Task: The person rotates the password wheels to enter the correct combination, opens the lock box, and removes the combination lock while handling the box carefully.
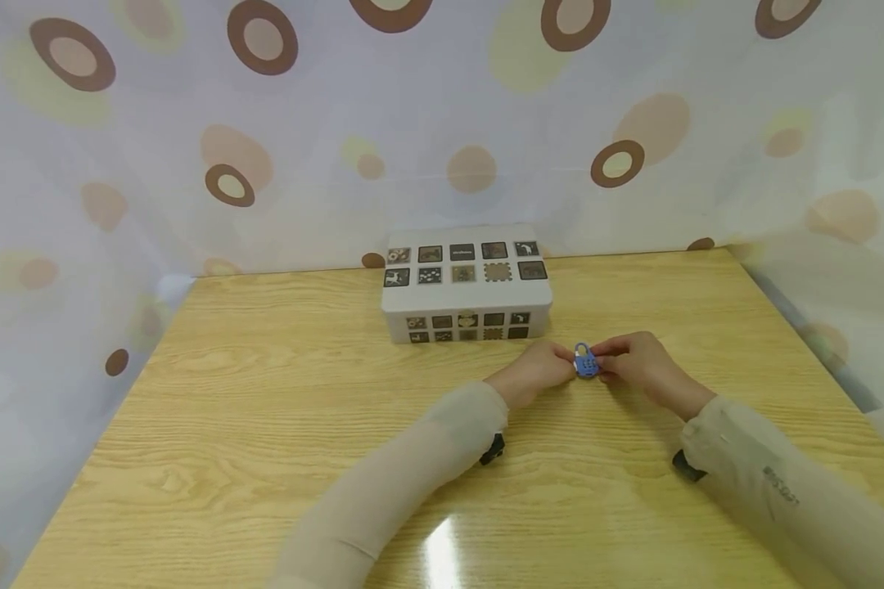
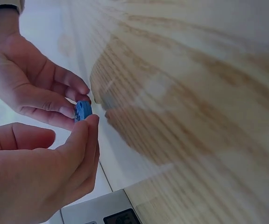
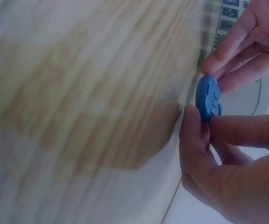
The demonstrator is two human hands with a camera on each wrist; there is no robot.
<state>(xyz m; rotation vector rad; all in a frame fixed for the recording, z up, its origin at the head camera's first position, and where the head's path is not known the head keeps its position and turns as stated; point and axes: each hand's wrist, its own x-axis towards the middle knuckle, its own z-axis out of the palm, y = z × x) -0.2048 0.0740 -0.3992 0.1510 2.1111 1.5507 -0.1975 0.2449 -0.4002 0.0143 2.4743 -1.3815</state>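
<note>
A small blue combination padlock is held upright between the two hands, its shackle at the top in the head view. My right hand pinches its right side between thumb and fingers; the right wrist view shows this grip on the padlock closely. From the other side, the left hand touches the padlock with its fingertips. In the left wrist view, the left thumb stays apart from the padlock. The dials face the head camera but are too small to read.
Behind the hands, a white box with rows of dark square pictures stands on the wooden table. A pale curtain with brown and beige circles hangs along the table's back and sides.
</note>
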